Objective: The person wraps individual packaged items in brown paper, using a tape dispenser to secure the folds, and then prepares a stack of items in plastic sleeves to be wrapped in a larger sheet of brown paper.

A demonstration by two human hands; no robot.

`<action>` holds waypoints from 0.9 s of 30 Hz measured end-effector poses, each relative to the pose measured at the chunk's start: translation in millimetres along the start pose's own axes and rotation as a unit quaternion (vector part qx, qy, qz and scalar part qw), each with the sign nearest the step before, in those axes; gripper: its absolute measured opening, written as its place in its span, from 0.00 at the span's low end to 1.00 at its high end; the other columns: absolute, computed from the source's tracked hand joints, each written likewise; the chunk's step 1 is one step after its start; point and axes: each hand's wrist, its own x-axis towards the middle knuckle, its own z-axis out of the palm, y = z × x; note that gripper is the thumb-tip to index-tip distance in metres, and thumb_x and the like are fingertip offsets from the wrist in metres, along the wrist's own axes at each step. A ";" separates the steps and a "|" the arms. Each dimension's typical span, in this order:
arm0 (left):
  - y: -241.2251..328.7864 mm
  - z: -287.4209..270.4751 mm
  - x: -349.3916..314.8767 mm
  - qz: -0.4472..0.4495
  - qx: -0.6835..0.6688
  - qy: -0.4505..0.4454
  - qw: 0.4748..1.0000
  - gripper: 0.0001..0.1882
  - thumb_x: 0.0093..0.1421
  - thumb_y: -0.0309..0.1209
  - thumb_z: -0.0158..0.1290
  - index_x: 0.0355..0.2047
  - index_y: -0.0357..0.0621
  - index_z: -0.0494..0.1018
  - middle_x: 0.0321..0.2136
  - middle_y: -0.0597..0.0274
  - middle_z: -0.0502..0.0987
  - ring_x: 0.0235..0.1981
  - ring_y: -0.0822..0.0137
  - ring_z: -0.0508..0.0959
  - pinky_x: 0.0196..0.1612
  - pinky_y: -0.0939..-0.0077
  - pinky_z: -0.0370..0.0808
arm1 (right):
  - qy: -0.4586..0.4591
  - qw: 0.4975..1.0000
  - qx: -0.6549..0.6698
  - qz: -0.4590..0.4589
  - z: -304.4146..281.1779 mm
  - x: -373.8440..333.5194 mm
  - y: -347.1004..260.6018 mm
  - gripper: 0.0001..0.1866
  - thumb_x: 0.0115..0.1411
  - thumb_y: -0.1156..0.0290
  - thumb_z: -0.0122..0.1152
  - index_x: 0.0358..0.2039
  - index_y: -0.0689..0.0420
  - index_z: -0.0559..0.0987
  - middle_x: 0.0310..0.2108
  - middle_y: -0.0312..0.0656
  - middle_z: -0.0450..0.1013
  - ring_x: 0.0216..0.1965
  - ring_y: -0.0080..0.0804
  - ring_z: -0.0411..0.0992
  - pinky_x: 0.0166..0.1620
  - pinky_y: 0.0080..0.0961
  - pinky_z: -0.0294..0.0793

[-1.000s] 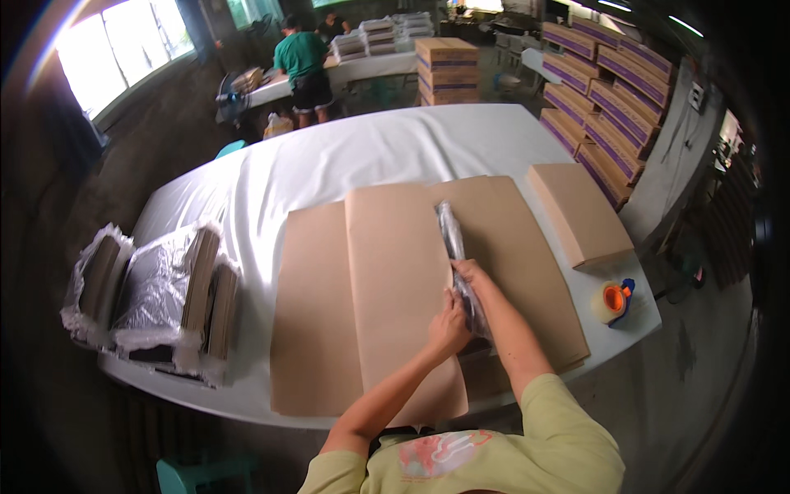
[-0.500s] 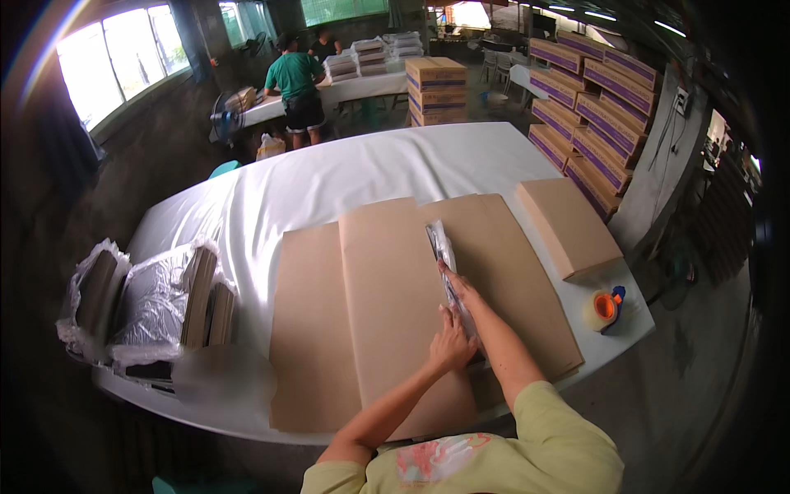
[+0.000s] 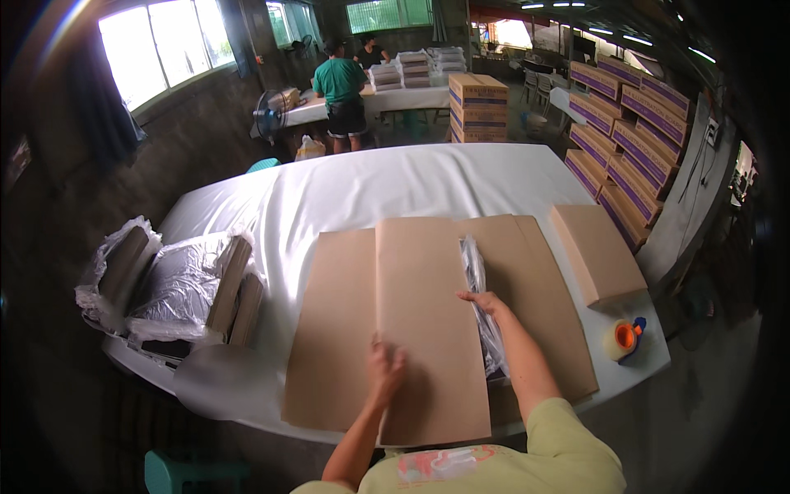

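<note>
Large brown paper sheets [image 3: 329, 329] lie spread before me, with a long folded panel [image 3: 424, 329] on top. A flat bundle in clear plastic wrap [image 3: 475, 272] shows along the panel's right edge; the panel hides the rest of it. My right hand [image 3: 487, 303] reaches over the wrapped bundle and holds the panel's right edge, thumb and fingers closed at the paper. Near the panel's left edge is my left hand [image 3: 387, 368], low on the paper and smeared by motion, so its fingers are unclear.
Plastic-wrapped stacks of dark boards [image 3: 185, 284] sit at the table's left. On the right are a brown wrapped block [image 3: 598, 255] and a tape dispenser [image 3: 624, 337]. Cartons [image 3: 629, 140] are stacked beyond. Two people stand by a far table; a green stool [image 3: 169, 473] is below left.
Both hands have come off the plastic-wrapped bundle. My right hand has moved to the panel's edge, and my left hand has gone left and down across the paper. The view has shifted.
</note>
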 end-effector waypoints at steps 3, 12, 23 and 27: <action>-33.7 -27.7 -12.0 -0.233 -0.053 -0.017 0.971 0.23 0.53 0.42 0.57 0.43 0.36 0.74 0.27 0.52 0.78 0.26 0.59 0.76 0.35 0.67 0.73 | -0.018 1.000 0.014 -0.006 12.3 -9.1 -13.7 0.36 0.36 0.44 0.72 0.39 0.60 0.80 0.44 0.49 0.74 0.48 0.34 0.70 0.56 0.26 0.60; -18.9 -13.2 19.9 -0.347 -0.052 -0.018 0.936 0.19 0.53 0.45 0.56 0.36 0.43 0.78 0.19 0.54 0.77 0.19 0.72 0.74 0.30 0.75 0.71 | 0.011 1.000 0.024 0.012 4.3 -12.4 -8.5 0.38 0.34 0.44 0.73 0.37 0.65 0.80 0.39 0.51 0.75 0.43 0.33 0.72 0.51 0.25 0.66; -71.2 45.9 157.7 -0.296 0.020 0.011 0.955 0.22 0.53 0.51 0.53 0.34 0.45 0.79 0.26 0.45 0.78 0.31 0.52 0.79 0.40 0.64 0.72 | -0.016 0.996 0.074 0.047 8.6 -8.7 -9.7 0.35 0.35 0.48 0.75 0.35 0.66 0.80 0.33 0.48 0.77 0.37 0.30 0.75 0.46 0.24 0.70; -68.2 53.7 156.0 -0.243 0.082 -0.070 0.964 0.25 0.59 0.52 0.44 0.37 0.44 0.78 0.28 0.43 0.77 0.35 0.46 0.77 0.41 0.57 0.70 | 0.002 0.998 0.051 0.030 6.5 -4.3 -2.1 0.32 0.38 0.49 0.73 0.34 0.65 0.80 0.32 0.47 0.77 0.36 0.29 0.75 0.44 0.23 0.71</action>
